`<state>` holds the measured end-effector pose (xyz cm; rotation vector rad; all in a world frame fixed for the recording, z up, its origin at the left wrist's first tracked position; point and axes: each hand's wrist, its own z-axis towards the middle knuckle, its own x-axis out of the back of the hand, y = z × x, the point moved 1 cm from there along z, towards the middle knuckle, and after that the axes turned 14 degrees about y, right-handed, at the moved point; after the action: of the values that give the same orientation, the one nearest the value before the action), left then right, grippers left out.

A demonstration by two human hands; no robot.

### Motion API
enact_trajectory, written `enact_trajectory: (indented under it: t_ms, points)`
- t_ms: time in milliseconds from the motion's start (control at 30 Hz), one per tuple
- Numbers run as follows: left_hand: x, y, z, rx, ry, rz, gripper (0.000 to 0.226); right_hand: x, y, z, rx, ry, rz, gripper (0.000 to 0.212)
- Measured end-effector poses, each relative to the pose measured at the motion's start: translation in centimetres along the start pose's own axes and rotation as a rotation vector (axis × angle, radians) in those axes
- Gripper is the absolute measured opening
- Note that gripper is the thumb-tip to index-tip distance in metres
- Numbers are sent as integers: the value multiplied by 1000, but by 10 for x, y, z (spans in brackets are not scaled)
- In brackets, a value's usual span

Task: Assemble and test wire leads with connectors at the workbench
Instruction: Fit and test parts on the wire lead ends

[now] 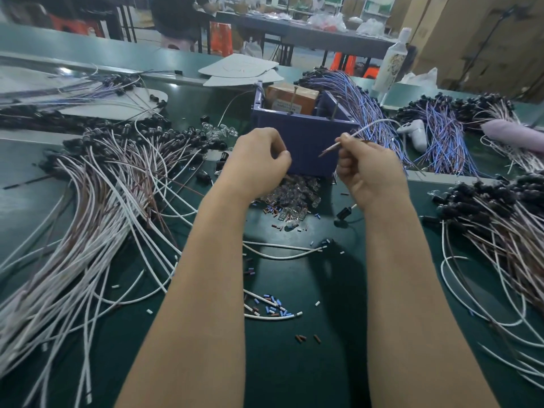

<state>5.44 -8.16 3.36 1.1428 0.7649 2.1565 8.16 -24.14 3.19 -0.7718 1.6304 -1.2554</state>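
Wire lead [347,139] pinched in right hand [368,169], brownish end aimed at left hand [256,160], rest arcing up over blue bin [306,134]. Left hand's fingers curl toward the thumb, hands slightly apart; cannot tell if it holds a part. Pile of clear connectors [294,198] sits just below on green workbench [294,363]. Looks like the fitting step: next, wire tip must line up and push into a connector. White and brown leads [97,216] heaped left, black-capped leads [494,207] right.
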Motion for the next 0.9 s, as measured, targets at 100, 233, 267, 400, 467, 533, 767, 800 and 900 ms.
enact_trajectory:
  t_ms: [100,233,267,400,467,533,767,800,900]
  points:
    - [3,-4,2,58,71,-20,14,1,-2,0,-33,0,62,17]
    - [-5,9,-5,45,-25,-155,23,-8,0,-7,-26,-50,38,17]
    - [-8,11,-6,39,-53,-175,22,-9,1,-8,-28,-65,41,18]
    - [-13,15,-7,-14,-21,-141,11,-10,2,-10,-23,-108,-5,16]
    - [-13,14,-6,-1,-28,-151,10,-10,3,-10,-19,-95,2,15]
    - [-13,14,-6,18,-48,-146,11,-11,3,-9,-19,-66,26,16]
    - [-4,5,-4,103,-65,-94,11,-4,2,-5,-34,60,102,14]
    - [0,2,-3,117,-39,-115,11,-1,1,-3,-48,77,129,13]
    - [3,3,-4,114,-22,-219,9,0,0,-4,-70,64,157,13]
